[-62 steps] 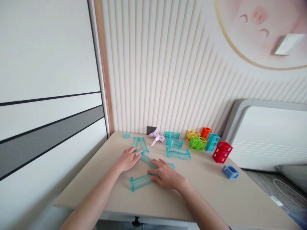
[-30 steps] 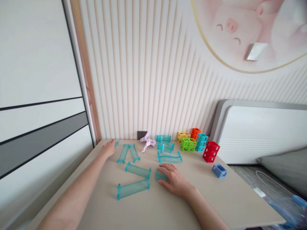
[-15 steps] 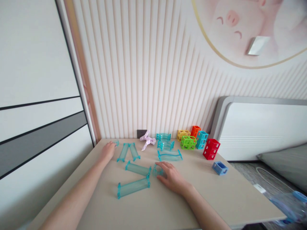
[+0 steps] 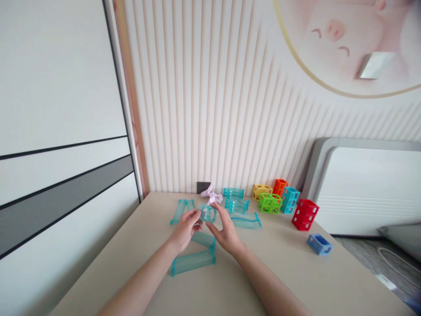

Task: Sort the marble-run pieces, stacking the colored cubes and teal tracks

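Observation:
In front of me, above the table, my left hand (image 4: 187,227) and my right hand (image 4: 225,230) meet around clear teal block pieces (image 4: 208,213). The fingers of my left hand are pinched at the left side of the pieces. My right thumb and forefinger curve round the right side. Where one clear piece ends and another begins is hard to make out. Under my hands lie two long translucent teal track pieces, the nearer one (image 4: 193,262) angled against the farther one (image 4: 203,239). A lilac three-armed piece (image 4: 212,194) is just behind the pieces in my hands.
More teal track pieces lie at the back left (image 4: 178,212) and the right (image 4: 245,220), with shorter curved ones (image 4: 237,205) behind. Yellow, orange, green (image 4: 269,203), turquoise and red (image 4: 305,215) blocks stand back right, a blue block (image 4: 319,244) nearer. A black socket (image 4: 203,187) is on the wall.
My left hand has come from the far left corner toward the middle with a small clear piece. My right hand has lifted a clear block off the table to meet it. The view has shifted left.

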Demonstrator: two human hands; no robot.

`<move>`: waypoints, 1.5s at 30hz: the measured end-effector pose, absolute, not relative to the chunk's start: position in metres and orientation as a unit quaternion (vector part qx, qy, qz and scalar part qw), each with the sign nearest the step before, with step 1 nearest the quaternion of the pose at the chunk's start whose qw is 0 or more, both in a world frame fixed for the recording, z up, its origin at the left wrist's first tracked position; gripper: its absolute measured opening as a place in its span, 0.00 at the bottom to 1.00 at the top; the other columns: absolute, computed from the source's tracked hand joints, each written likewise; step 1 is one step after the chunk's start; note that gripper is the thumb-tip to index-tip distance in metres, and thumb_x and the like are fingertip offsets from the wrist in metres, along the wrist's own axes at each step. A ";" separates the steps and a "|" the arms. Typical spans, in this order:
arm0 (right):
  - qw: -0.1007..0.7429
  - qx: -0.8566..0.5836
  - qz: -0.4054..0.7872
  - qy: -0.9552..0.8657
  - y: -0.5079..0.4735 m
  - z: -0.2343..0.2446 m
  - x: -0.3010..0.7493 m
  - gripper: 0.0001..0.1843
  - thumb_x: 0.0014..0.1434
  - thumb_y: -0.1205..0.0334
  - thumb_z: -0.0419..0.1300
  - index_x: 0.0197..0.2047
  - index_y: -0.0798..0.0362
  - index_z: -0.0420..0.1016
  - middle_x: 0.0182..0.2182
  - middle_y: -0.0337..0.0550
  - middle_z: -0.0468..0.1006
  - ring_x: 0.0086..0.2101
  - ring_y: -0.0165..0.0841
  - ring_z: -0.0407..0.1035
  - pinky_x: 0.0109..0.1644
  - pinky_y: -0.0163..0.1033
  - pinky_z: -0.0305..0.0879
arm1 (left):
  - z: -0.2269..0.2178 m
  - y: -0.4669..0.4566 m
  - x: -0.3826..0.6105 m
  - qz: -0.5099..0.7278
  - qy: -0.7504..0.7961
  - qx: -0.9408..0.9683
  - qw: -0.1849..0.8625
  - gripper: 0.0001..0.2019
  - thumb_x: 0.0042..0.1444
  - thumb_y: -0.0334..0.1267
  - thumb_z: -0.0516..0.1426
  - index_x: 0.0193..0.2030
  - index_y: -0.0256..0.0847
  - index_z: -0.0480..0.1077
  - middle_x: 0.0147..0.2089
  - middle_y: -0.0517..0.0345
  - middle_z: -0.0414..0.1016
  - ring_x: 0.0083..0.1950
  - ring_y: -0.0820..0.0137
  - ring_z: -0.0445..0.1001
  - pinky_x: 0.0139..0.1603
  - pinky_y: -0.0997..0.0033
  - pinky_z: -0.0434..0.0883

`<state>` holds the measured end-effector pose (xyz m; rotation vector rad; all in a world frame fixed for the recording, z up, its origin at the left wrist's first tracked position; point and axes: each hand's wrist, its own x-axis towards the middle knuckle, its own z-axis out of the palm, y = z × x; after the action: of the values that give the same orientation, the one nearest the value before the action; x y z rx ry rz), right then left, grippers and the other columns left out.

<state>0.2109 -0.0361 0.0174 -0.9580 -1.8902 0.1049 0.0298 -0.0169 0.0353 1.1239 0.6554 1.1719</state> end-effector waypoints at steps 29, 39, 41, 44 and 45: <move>0.281 -0.384 -0.123 -0.871 -0.073 0.047 0.265 0.37 0.64 0.57 0.57 0.73 0.50 0.49 0.56 0.56 0.74 0.53 0.48 0.70 0.58 0.55 0.65 | 0.027 -0.044 0.036 0.391 0.305 0.683 0.536 0.19 0.61 0.54 0.57 0.46 0.41 0.77 0.44 0.48 0.77 0.44 0.61 0.76 0.43 0.64 0.74; 0.089 -0.625 -0.029 -0.775 -0.055 0.066 0.439 0.48 0.58 0.60 0.58 0.75 0.58 0.39 0.60 0.62 0.70 0.57 0.52 0.68 0.60 0.56 0.64 | 0.033 -0.040 0.026 0.395 0.347 0.832 0.177 0.14 0.67 0.40 0.48 0.40 0.45 0.75 0.44 0.51 0.76 0.49 0.62 0.74 0.56 0.64 0.69; 0.043 -0.631 0.021 -0.774 -0.052 0.060 0.450 0.48 0.55 0.65 0.58 0.75 0.58 0.41 0.63 0.62 0.67 0.59 0.50 0.67 0.62 0.53 0.63 | 0.032 -0.040 0.027 0.383 0.346 0.840 0.167 0.15 0.68 0.40 0.47 0.40 0.45 0.75 0.44 0.52 0.76 0.48 0.63 0.75 0.55 0.64 0.69; 0.018 -0.650 0.068 -0.757 -0.046 0.049 0.455 0.47 0.52 0.70 0.58 0.73 0.57 0.48 0.66 0.61 0.63 0.62 0.48 0.63 0.65 0.51 0.59 | 0.030 -0.040 0.027 0.366 0.345 0.850 0.157 0.15 0.68 0.40 0.47 0.39 0.44 0.75 0.44 0.52 0.77 0.48 0.63 0.75 0.55 0.64 0.69; 0.013 -0.656 0.079 -0.751 -0.044 0.045 0.455 0.46 0.51 0.71 0.58 0.73 0.57 0.50 0.66 0.60 0.63 0.62 0.47 0.63 0.65 0.50 0.59 | 0.029 -0.040 0.027 0.360 0.347 0.852 0.152 0.16 0.68 0.40 0.46 0.39 0.44 0.74 0.44 0.52 0.77 0.48 0.63 0.75 0.55 0.64 0.69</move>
<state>0.4553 -0.0436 0.0452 -2.0423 -2.3387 0.2460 0.0267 -0.0397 0.0290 2.4451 0.9961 1.0341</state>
